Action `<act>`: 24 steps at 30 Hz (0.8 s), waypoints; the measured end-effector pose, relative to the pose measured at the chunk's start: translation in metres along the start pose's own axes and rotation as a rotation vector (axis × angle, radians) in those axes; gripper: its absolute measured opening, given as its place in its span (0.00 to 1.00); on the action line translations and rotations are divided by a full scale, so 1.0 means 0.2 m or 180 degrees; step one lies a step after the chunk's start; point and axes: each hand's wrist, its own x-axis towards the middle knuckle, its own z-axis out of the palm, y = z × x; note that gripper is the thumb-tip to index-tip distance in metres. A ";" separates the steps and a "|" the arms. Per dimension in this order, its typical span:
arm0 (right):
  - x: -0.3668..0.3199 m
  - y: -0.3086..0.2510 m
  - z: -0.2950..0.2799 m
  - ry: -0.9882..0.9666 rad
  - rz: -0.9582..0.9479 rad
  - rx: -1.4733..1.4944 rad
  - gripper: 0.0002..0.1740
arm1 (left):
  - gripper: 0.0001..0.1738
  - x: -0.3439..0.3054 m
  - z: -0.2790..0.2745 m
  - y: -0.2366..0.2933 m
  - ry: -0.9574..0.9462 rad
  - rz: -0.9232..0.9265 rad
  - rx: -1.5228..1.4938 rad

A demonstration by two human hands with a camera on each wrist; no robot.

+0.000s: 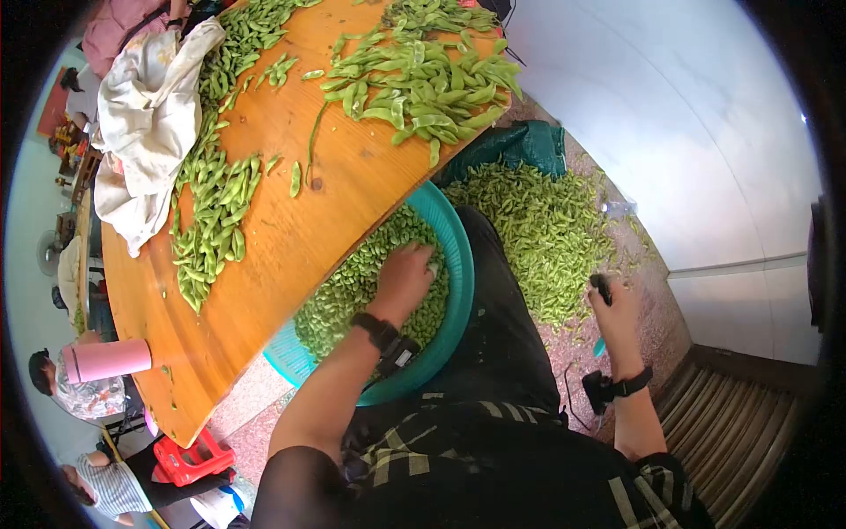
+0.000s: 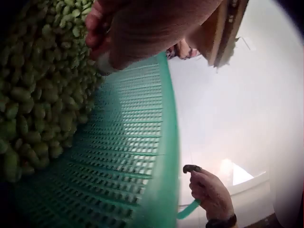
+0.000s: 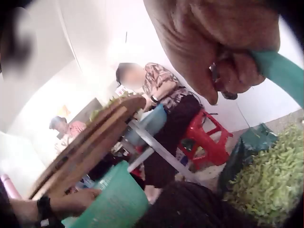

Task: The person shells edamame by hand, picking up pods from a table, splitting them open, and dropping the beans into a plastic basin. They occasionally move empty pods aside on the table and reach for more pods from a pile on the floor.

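A teal basket [image 1: 460, 264] stands by the lap, holding shelled green beans [image 1: 352, 286]. Over these beans is my left hand [image 1: 405, 282], its fingers bent downward; whatever lies under them is hidden. A white wrap shows on one of its digits in the left wrist view, beside the basket's mesh wall [image 2: 128, 123]. Off to the right, my right hand [image 1: 619, 319] is curled round a tool with a dark end [image 1: 602, 287] and a teal handle [image 1: 600, 347]. That handle [image 3: 280, 73] sticks out past the curled fingers [image 3: 240, 73] in the right wrist view.
Green pods [image 1: 423, 84] lie on the wooden table [image 1: 291, 238] with a white cloth [image 1: 145, 132] and a pink cup [image 1: 110, 360]. A pile of empty-looking pods [image 1: 546, 229] covers the floor by a dark green bag [image 1: 529, 145]. Several people sit around; a red stool [image 3: 206, 137] is beyond.
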 end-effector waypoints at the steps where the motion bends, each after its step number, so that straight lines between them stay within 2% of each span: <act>1: -0.04 0.01 0.01 -0.0065 0.0121 0.0193 0.16 | 0.16 0.03 0.02 0.01 0.0112 0.0002 0.0001; 3: -0.10 -0.01 0.04 -0.0137 0.0172 0.0303 0.16 | 0.14 0.09 0.05 0.02 0.0273 0.0008 0.0071; 5: -0.11 -0.05 0.06 -0.0207 0.0212 0.0418 0.15 | 0.12 0.13 0.06 0.01 -0.0016 -0.0085 0.0137; 7: -0.13 -0.08 0.07 -0.0254 0.0203 0.0191 0.13 | 0.10 0.14 0.06 0.02 0.0010 -0.0012 0.0173; 12: -0.12 -0.18 0.09 -0.0456 0.0016 0.0352 0.12 | 0.08 0.05 0.01 0.04 0.0171 0.0083 0.0224; 14: -0.11 -0.10 0.14 -0.0409 -0.0454 0.0314 0.12 | 0.10 -0.04 -0.10 0.09 -0.0844 0.0117 0.0630; 16: -0.10 -0.14 0.14 -0.0443 -0.0470 0.0406 0.13 | 0.13 -0.17 -0.27 0.19 -0.1030 0.0072 0.0028; 17: -0.09 -0.19 0.12 -0.0450 -0.0374 0.0434 0.13 | 0.12 -0.24 -0.39 0.23 -0.0710 0.0423 -0.0347; 18: -0.07 -0.25 0.10 -0.0452 -0.0455 0.0474 0.13 | 0.07 -0.31 -0.52 0.32 -0.0310 0.0293 -0.0703; 19: -0.07 -0.32 0.07 -0.0714 -0.0279 0.0574 0.13 | 0.07 -0.35 -0.65 0.37 -0.0254 0.0286 -0.0658; 20: -0.06 -0.37 0.04 -0.0974 -0.0094 0.0662 0.12 | 0.08 -0.40 -0.78 0.39 0.0448 0.0260 -0.0537; 21: -0.06 -0.44 0.03 -0.0958 -0.0149 0.0681 0.12 | 0.10 -0.45 -0.88 0.37 0.1149 0.0242 -0.0417; 23: -0.06 -0.58 0.02 -0.0985 -0.0213 0.0941 0.12 | 0.14 -0.45 -1.04 0.23 0.1917 -0.0125 0.0591; 24: -0.06 -0.64 0.02 -0.0959 -0.0267 0.0957 0.12 | 0.12 -0.42 -1.12 0.17 0.2066 -0.0299 0.0966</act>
